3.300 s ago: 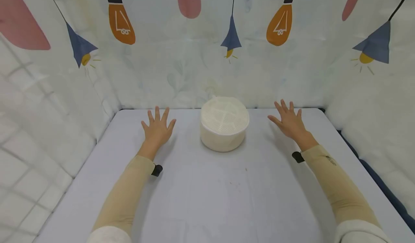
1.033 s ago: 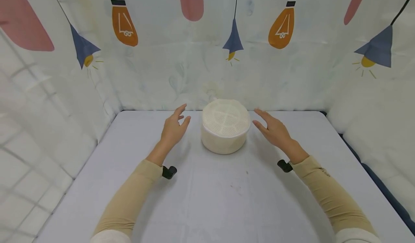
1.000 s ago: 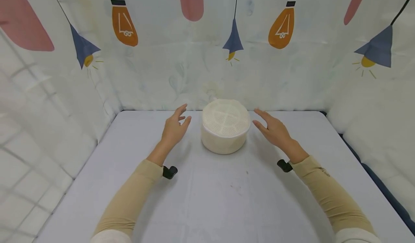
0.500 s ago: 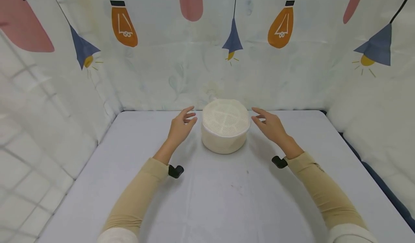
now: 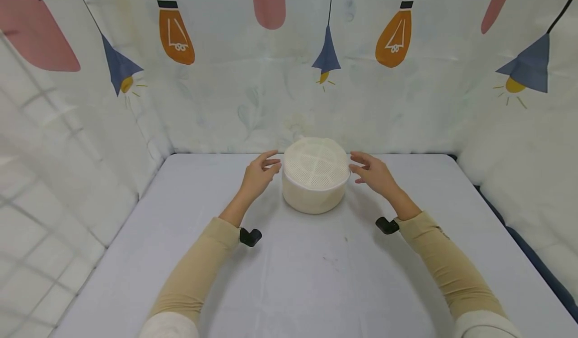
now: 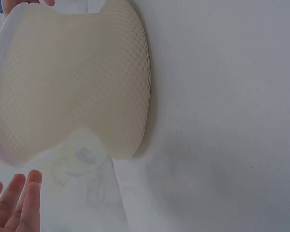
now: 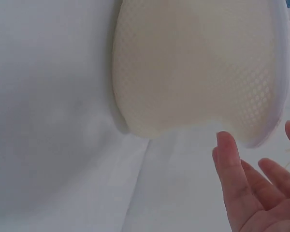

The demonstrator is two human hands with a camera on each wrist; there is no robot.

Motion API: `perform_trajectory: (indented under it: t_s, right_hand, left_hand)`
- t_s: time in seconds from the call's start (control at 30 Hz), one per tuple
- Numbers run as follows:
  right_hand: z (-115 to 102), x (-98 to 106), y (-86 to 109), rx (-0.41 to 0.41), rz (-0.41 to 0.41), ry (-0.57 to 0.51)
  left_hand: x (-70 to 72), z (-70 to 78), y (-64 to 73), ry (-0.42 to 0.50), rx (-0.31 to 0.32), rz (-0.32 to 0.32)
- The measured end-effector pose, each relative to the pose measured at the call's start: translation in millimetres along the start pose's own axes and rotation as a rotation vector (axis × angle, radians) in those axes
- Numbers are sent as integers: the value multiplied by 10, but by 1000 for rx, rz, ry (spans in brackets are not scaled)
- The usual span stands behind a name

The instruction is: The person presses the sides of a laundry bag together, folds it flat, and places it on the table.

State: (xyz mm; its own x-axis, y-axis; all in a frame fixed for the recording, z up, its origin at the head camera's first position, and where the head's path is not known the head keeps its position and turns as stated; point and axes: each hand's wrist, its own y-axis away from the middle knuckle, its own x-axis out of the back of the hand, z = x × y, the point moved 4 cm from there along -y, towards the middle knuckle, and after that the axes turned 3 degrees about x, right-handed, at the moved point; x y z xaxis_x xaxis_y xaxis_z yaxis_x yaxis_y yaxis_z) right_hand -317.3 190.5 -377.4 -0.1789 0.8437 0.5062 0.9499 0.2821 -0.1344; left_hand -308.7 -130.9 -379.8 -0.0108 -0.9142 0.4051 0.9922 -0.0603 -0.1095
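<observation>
A drum-shaped cream mesh laundry bag [image 5: 313, 197] stands upright near the far edge of the table, its round perforated top facing up. On its left side is my left hand [image 5: 259, 176], loosely bent fingers pointing at the upper rim. My right hand [image 5: 376, 176] mirrors it on the opposite side, its fingertips right at the rim. In the left wrist view, the left fingers [image 6: 26, 203] lie just off the bag's mesh wall [image 6: 77, 77]. The right wrist view has the right hand [image 7: 261, 193] with spread fingers, one fingertip close to the wall's edge.
A white-covered table [image 5: 311, 278] extends from the bag toward me. Behind it hangs a pale curtain [image 5: 217, 102] printed with lamps and bulbs, which continues along both sides. Black wrist cameras [image 5: 250, 237] sit under the sleeve cuffs.
Both hands have moved inward from wide apart, fingers first spread, now loosely bent beside the laundry bag's rim. The bag stays in the same place on the table.
</observation>
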Motion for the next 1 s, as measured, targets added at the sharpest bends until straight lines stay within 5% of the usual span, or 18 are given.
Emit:
perform_trajectory:
  t_s: [0.5, 1.0]
  right_hand:
    - [-16, -26, -8, -89, -134, -297]
    - [-19, -59, -19, -98, -152, -328]
  left_hand:
    - [-83, 27, -31, 112, 86, -64]
    - [-126, 40, -53, 107, 92, -75]
